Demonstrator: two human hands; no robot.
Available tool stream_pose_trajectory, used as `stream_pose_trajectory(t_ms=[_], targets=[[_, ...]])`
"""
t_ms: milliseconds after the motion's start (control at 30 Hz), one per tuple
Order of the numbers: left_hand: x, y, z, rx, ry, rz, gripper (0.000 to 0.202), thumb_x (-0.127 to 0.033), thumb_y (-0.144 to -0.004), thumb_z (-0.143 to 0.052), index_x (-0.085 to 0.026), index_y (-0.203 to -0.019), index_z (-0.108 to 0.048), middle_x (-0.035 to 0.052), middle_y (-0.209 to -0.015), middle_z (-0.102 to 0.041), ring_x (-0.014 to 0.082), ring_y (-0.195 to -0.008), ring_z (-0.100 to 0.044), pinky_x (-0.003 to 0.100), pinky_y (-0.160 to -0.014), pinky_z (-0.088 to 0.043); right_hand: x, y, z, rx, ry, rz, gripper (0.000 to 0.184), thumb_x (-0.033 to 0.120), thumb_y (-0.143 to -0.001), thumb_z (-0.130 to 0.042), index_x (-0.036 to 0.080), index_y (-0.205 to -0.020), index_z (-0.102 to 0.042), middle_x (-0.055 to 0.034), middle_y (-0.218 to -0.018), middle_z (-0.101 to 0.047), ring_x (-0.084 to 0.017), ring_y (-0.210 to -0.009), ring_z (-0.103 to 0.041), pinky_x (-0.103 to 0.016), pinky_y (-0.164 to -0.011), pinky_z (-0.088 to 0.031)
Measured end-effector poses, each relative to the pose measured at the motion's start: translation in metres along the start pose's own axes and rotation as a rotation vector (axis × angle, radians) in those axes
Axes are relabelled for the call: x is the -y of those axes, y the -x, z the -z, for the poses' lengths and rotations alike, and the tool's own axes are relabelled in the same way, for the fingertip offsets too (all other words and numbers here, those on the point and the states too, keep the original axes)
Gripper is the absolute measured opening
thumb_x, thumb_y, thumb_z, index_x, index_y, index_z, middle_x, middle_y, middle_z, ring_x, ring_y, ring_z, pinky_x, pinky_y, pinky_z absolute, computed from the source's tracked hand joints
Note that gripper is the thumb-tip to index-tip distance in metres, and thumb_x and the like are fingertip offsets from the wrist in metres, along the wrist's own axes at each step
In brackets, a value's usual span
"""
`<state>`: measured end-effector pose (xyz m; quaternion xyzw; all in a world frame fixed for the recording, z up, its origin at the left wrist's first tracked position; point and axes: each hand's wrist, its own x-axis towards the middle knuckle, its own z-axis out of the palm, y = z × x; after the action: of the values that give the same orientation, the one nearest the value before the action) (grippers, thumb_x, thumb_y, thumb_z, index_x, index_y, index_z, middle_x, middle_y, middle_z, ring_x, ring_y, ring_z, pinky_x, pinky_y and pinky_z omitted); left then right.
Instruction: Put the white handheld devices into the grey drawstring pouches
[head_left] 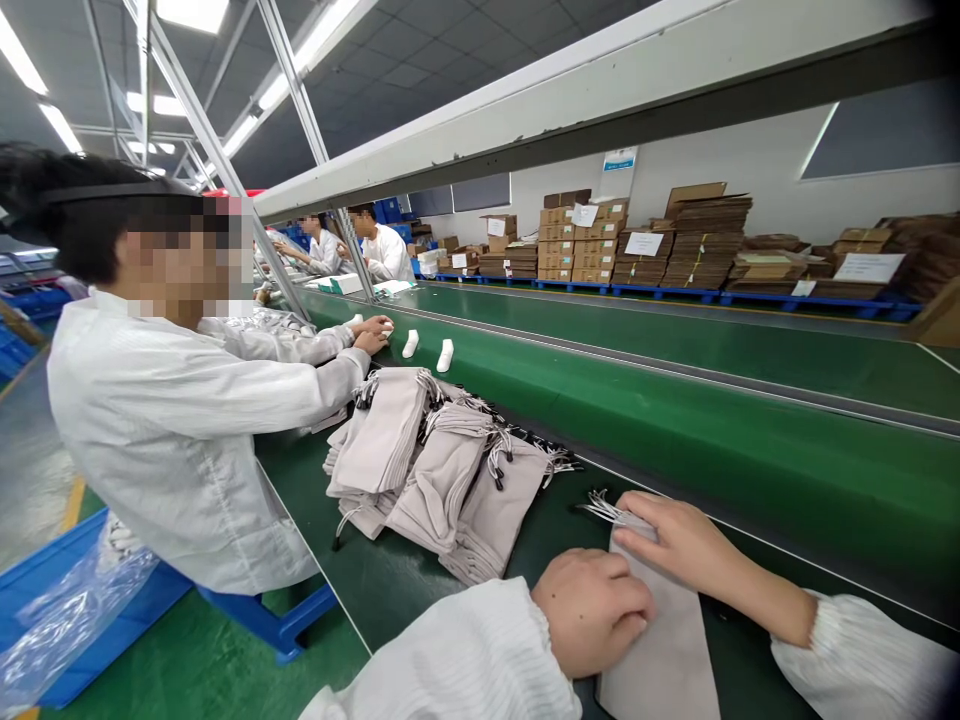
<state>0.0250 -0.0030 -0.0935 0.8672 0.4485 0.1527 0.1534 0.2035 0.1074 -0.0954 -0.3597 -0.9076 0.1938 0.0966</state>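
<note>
A grey drawstring pouch [664, 650] lies flat on the dark green worktop [390, 590] in front of me. My left hand [592, 610] rests on its left edge with the fingers curled under, closed on the fabric. My right hand [679, 545] lies flat on the pouch's upper end, fingers stretched out, next to its drawstrings [600, 508]. A heap of several more grey pouches [442, 470] lies just beyond, to the left.
A co-worker in a white coat [172, 430] sits at my left, hands by two small white objects [427, 350] on the green conveyor belt [675, 420]. Two more people work farther down. Stacked cardboard boxes [645, 245] line the far wall. A blue crate [75, 600] sits on the floor.
</note>
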Motion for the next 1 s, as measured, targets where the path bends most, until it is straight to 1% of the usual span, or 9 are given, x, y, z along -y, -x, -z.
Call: stream_pose_trajectory(t_ms=[433,700,833,900,933,1000], targets=[[0.000,0.000,0.000,-0.028,0.023,0.006,0.012,-0.025,-0.092,-0.059,-0.023,-0.096,-0.069,0.0009,-0.090,-0.066,0.0183,-0.091,-0.064,0.030,-0.085,-0.049,-0.001,-0.001,0.000,0.018,-0.010,-0.012,0.023,0.041,-0.096,-0.045,0.023,-0.100,-0.058,-0.0056,-0.102,-0.067,-0.026,-0.090,-0.064,-0.038,-0.077,-0.045],[0.001,0.000,-0.002,-0.043,0.031,0.002,0.011,-0.024,-0.091,-0.060,-0.022,-0.095,-0.070,0.0010,-0.089,-0.066,0.0181,-0.089,-0.064,0.029,-0.085,-0.049,-0.001,-0.001,-0.001,0.005,-0.005,-0.001,0.022,0.040,-0.096,-0.045,0.023,-0.099,-0.058,-0.0054,-0.100,-0.067,-0.026,-0.090,-0.064,-0.038,-0.076,-0.045],[0.001,0.000,0.002,-0.037,0.037,0.015,0.011,-0.025,-0.090,-0.061,-0.022,-0.095,-0.070,0.0010,-0.089,-0.066,0.0182,-0.090,-0.065,0.029,-0.083,-0.049,-0.001,-0.001,0.000,0.002,-0.009,-0.004,0.021,0.040,-0.096,-0.046,0.023,-0.099,-0.059,-0.0048,-0.100,-0.068,-0.025,-0.090,-0.064,-0.037,-0.076,-0.045],[0.004,0.000,0.007,-0.047,0.028,0.068,0.010,-0.026,-0.089,-0.062,-0.023,-0.095,-0.069,0.0011,-0.091,-0.066,0.0183,-0.088,-0.065,0.029,-0.080,-0.049,-0.001,-0.001,0.000,0.003,-0.009,0.001,0.021,0.040,-0.096,-0.046,0.023,-0.099,-0.059,-0.0046,-0.101,-0.068,-0.025,-0.091,-0.064,-0.037,-0.077,-0.045],[0.007,0.000,0.011,-0.061,0.025,0.119,0.010,-0.026,-0.088,-0.063,-0.023,-0.095,-0.069,0.0010,-0.091,-0.066,0.0182,-0.086,-0.064,0.029,-0.079,-0.048,-0.001,-0.001,-0.001,0.004,-0.010,0.006,0.021,0.040,-0.097,-0.046,0.023,-0.099,-0.059,-0.0045,-0.101,-0.068,-0.026,-0.092,-0.065,-0.037,-0.078,-0.045],[0.016,0.000,0.020,-0.112,0.035,0.281,0.010,-0.026,-0.085,-0.065,-0.024,-0.094,-0.069,0.0003,-0.091,-0.066,0.0174,-0.083,-0.063,0.028,-0.076,-0.048,-0.001,-0.001,-0.001,0.007,-0.012,0.011,0.022,0.041,-0.097,-0.046,0.024,-0.101,-0.059,-0.0042,-0.103,-0.068,-0.026,-0.094,-0.065,-0.037,-0.078,-0.045]])
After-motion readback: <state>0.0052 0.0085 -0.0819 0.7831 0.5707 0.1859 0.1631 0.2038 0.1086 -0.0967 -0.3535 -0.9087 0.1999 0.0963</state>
